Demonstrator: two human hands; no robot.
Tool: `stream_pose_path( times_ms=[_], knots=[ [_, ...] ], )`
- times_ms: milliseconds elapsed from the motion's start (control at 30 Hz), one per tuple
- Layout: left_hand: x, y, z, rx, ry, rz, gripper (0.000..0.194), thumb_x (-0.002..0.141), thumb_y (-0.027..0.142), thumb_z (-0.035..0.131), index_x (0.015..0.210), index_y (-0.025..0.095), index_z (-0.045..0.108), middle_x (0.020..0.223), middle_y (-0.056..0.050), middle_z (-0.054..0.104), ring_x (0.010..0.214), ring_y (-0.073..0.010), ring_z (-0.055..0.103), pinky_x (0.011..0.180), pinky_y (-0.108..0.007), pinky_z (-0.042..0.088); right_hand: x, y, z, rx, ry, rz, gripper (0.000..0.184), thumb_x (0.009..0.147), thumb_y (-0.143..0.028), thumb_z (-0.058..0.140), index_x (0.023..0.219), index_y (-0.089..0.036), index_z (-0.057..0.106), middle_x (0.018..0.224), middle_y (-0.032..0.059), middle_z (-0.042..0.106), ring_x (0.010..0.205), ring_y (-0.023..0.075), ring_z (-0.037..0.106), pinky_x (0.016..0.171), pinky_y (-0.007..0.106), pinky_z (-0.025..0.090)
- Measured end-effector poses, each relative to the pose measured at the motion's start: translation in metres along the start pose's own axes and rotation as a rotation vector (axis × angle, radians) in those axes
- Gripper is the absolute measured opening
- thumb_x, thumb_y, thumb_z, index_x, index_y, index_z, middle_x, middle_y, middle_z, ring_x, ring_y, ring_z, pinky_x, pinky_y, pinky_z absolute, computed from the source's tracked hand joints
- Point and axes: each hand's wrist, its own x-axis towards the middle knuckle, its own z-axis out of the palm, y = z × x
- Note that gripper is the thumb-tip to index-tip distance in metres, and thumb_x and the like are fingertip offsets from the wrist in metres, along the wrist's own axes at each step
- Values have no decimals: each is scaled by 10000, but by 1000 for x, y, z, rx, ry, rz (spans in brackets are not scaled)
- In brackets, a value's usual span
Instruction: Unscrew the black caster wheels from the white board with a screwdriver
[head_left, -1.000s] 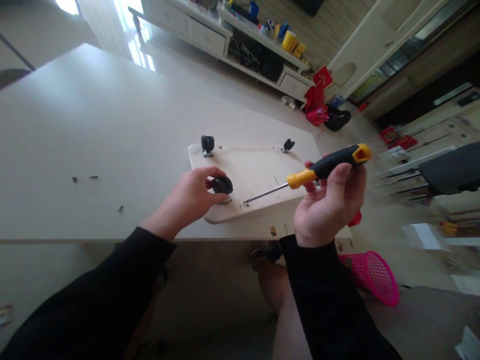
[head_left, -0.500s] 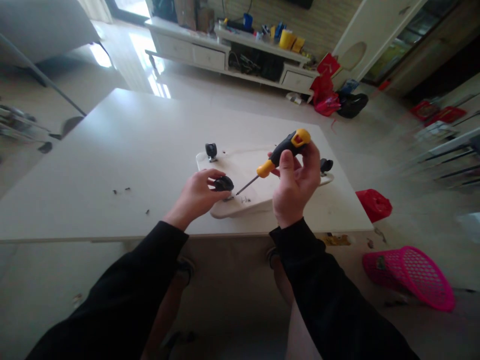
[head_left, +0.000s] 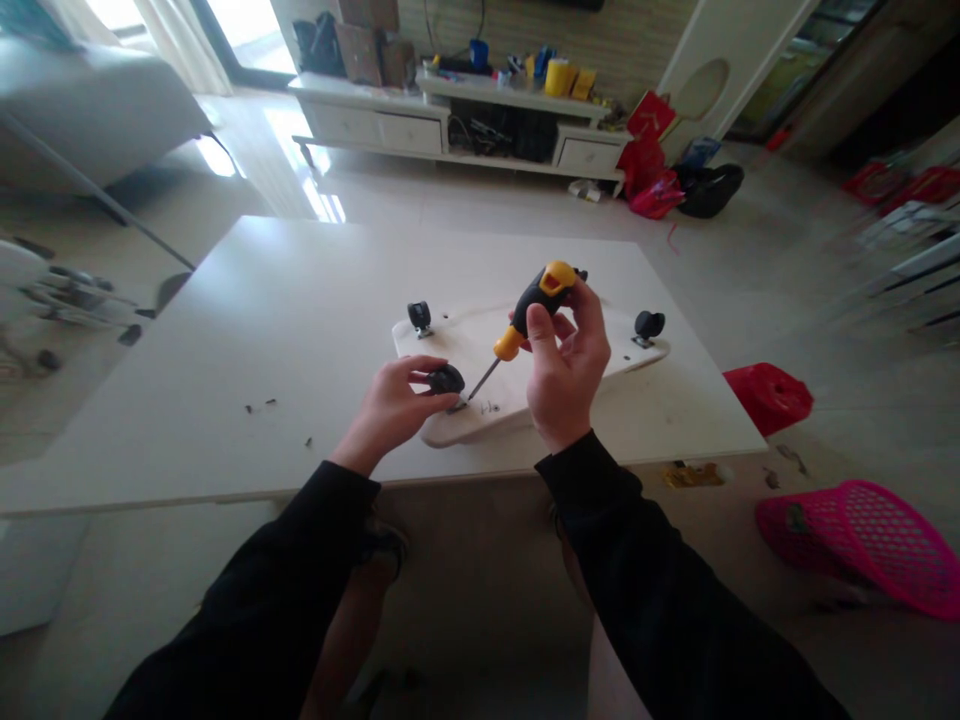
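Observation:
A white board (head_left: 480,360) lies on the white table with black caster wheels standing up from its corners. My left hand (head_left: 396,405) grips the near-left caster (head_left: 446,380) between thumb and fingers, holding it against the board. In my right hand (head_left: 568,350) is a yellow and black screwdriver (head_left: 534,305), tilted, its tip down at the base plate of that caster. Whether a screw sits under the tip is too small to tell. A far-left caster (head_left: 419,318) and a right-hand caster (head_left: 648,326) stand upright on the board.
Several small dark screws (head_left: 271,402) lie on the table (head_left: 172,380) left of my left hand. A pink mesh basket (head_left: 862,540) and a red bag (head_left: 769,405) are on the floor at right. A white TV cabinet (head_left: 360,120) stands beyond the table.
The screwdriver and my right hand have moved slightly left, and the tool stands steeper with its tip closer to the caster's base. My left hand stays on the caster. The camera view has shifted.

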Motion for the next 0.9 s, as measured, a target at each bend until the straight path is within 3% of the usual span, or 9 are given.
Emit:
stream_pose_path(
  times_ms=[267,567,700,900],
  knots=[
    [0,-4,2,-61,-4,-6,529,678,265,907,1188,162,810,1138,-129,808,1026,-280,752,930,-480,640,0,22,1,-90,-32,-134,486,978,-612,676,1368,-329,613,1239,60,657,908,171,729,674,307,650],
    [1,-7,4,-96,-19,5,500,708,214,885,1201,174,811,1170,-139,799,1040,-273,750,966,-510,641,2,26,1,-141,-131,-151,511,1015,-604,629,1456,-354,560,1398,80,659,975,205,756,816,393,701],
    [1,-7,4,-147,-36,9,496,711,208,879,1200,166,807,1154,-130,800,1035,-261,748,957,-489,652,3,26,3,-175,-229,-203,605,1053,-538,572,1610,-389,391,1505,82,618,1121,231,743,897,412,709],
    [1,-11,4,-170,-27,29,514,703,220,890,1207,163,810,1178,-129,794,1034,-251,744,955,-473,654,5,16,10,-162,-369,-285,471,1077,-350,480,1548,-350,474,1621,51,548,1137,186,737,967,391,697]
  ],
)
